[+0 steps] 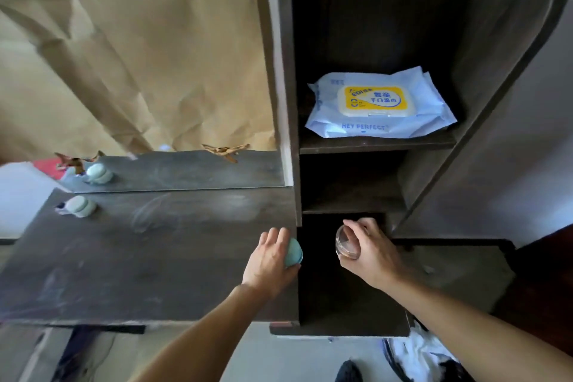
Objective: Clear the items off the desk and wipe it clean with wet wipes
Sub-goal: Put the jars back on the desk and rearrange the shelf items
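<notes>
The left hand point(273, 260) curls round a teal rounded case point(294, 253) at the dark wooden desk's point(139, 257) edge. The right hand point(372, 254) pinches a clear round jar point(347, 242), probably bound for the cubby point(325, 298) beneath. Beyond that grip, a pale-blue wet-wipe pack point(378, 102) lies shelved.

Desk point(155, 257): dark wood-grain, matt, streaked with pale smears. Backdrop paper point(139, 40): brown, creased. Wipes pack point(379, 102): glossy plastic film (hard yellow lid). Jar point(346, 242): clear plastic or glass.
</notes>
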`<state>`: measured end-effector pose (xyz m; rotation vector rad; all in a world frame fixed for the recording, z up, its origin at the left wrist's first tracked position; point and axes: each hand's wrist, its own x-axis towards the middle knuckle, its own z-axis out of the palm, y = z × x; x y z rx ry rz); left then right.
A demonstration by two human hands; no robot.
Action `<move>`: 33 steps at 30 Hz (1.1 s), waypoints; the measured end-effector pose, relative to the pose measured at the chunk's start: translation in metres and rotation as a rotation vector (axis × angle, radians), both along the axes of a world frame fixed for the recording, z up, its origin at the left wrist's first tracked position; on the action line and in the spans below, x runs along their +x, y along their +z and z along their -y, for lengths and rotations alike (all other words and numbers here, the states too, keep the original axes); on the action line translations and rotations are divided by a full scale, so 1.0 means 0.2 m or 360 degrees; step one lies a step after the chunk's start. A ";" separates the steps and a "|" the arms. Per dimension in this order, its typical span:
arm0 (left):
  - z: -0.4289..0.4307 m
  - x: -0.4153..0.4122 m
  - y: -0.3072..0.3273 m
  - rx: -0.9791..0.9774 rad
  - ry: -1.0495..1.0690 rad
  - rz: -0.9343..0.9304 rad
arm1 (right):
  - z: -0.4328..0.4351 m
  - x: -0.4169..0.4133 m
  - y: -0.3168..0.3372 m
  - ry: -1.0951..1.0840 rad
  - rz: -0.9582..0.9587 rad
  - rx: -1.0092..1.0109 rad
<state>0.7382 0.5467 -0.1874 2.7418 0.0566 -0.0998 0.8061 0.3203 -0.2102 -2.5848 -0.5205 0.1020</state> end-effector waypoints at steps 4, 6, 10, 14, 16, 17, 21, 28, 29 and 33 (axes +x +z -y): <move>-0.33 -0.26 0.03 0.0062 0.0151 -0.0015 | -0.33 -0.17 0.03 0.0110 -0.0030 -0.0018; -0.52 -0.42 0.05 0.0078 0.0222 -0.0002 | -0.52 -0.27 0.04 0.0146 -0.0046 -0.0018; -0.88 -0.71 0.11 0.0114 0.0357 0.0042 | -0.90 -0.45 0.05 0.0237 -0.0040 -0.0010; -1.21 -0.94 0.15 0.0159 0.0475 0.0037 | -1.23 -0.60 0.07 0.0342 -0.0028 0.0005; -1.34 -1.02 0.16 0.0163 0.0544 0.0041 | -1.38 -0.64 0.08 0.0399 -0.0031 0.0029; -1.40 -1.05 0.16 0.0162 0.0572 0.0047 | -1.45 -0.66 0.09 0.0426 -0.0033 0.0034; -1.59 -1.08 0.16 0.0126 0.0677 0.0042 | -1.70 -0.64 0.10 0.0495 -0.0029 0.0022; -1.95 -0.94 0.08 0.0117 0.0771 -0.0042 | -2.12 -0.43 0.02 0.0568 -0.0102 -0.0010; -2.01 -0.91 0.07 0.0124 0.0781 -0.0060 | -2.18 -0.38 0.01 0.0571 -0.0126 -0.0017; -2.24 -0.73 0.03 0.0189 0.0738 -0.0164 | -2.43 -0.23 -0.04 0.0548 -0.0227 -0.0043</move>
